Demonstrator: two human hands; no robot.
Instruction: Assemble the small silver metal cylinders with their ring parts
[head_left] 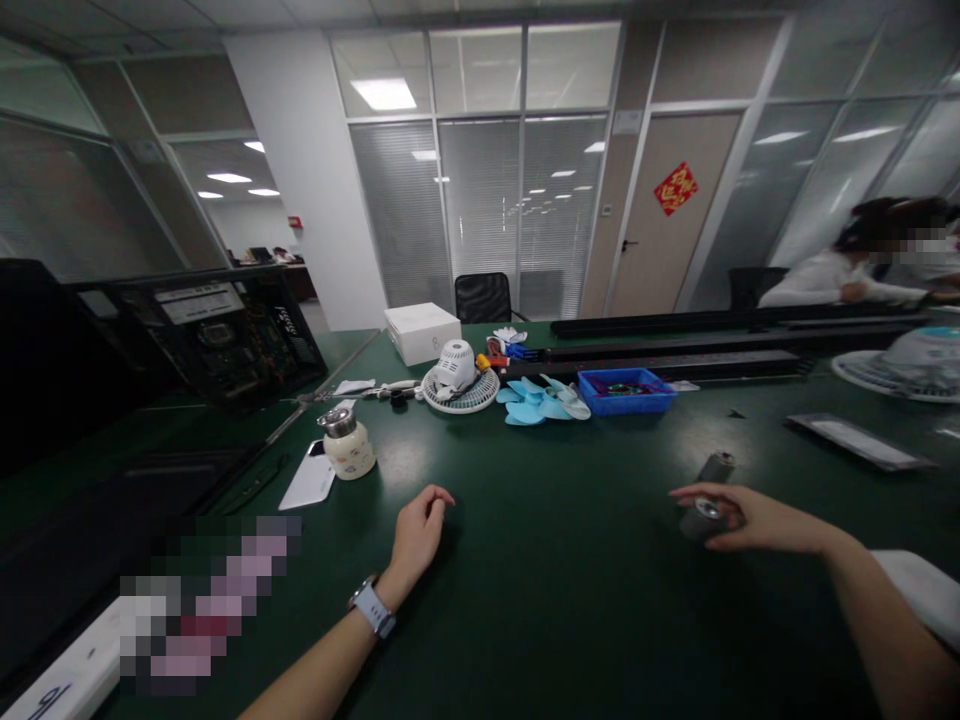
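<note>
My right hand [757, 518] curves its thumb and fingers around a short grey metal cylinder [703, 520] with a hole in its top. Just behind it, a second grey metal cylinder [718, 464] stands on the green table [555, 600]. My left hand [420, 530] rests on the table with its fingers loosely curled in, and nothing shows in it. A watch with a pale band [373, 608] is on that wrist. Nearest to this hand are a cream jar with a metal lid [350, 448] and a white phone [308, 478].
Farther back lie light-blue fan blades [536, 400], a blue tray [628, 398] of small parts, a white fan housing [457, 378] and a white box [422, 332]. Long black bars [675, 350] run along the far edge. An opened computer case [225, 340] stands left; people [840, 270] sit at far right.
</note>
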